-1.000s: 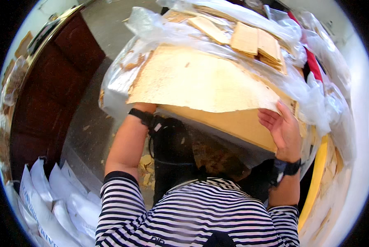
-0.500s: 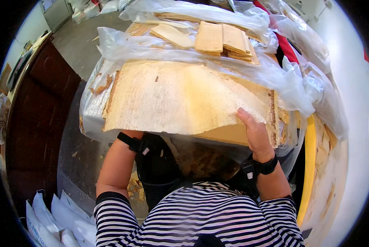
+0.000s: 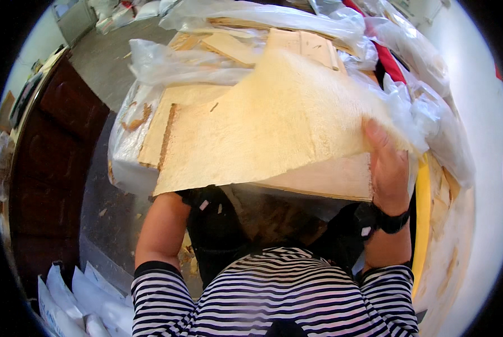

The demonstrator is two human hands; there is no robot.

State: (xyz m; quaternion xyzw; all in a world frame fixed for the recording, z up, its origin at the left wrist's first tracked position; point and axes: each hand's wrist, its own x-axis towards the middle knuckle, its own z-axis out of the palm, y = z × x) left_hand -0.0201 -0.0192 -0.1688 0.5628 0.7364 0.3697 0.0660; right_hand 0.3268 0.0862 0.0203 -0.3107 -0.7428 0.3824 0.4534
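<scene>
A thin pale wood sheet [image 3: 262,123] is lifted and bent over a stack of similar sheets [image 3: 335,177], with its right part raised. My right hand [image 3: 386,163] grips its right edge, thumb on top, fingers largely out of sight. My left hand is hidden beneath the sheet's near left corner; only the forearm [image 3: 161,230] and part of a black wrist strap show. Crumpled clear plastic [image 3: 128,160] wraps the pile. Behind the raised sheet lie smaller stacked wood pieces [image 3: 285,39].
A dark wooden cabinet [image 3: 49,174] stands at the left, white sacks [image 3: 77,297] at lower left and more sacks [image 3: 147,10] at the back. A yellow strip [image 3: 422,224] runs down the right beside a white wall [image 3: 476,140]. Scraps litter the floor [image 3: 94,50].
The sheet has shifted right, its right part rising and arching, exposing sheets beneath at left and lower right. My right hand has moved right and up with it; my left forearm has shifted slightly right.
</scene>
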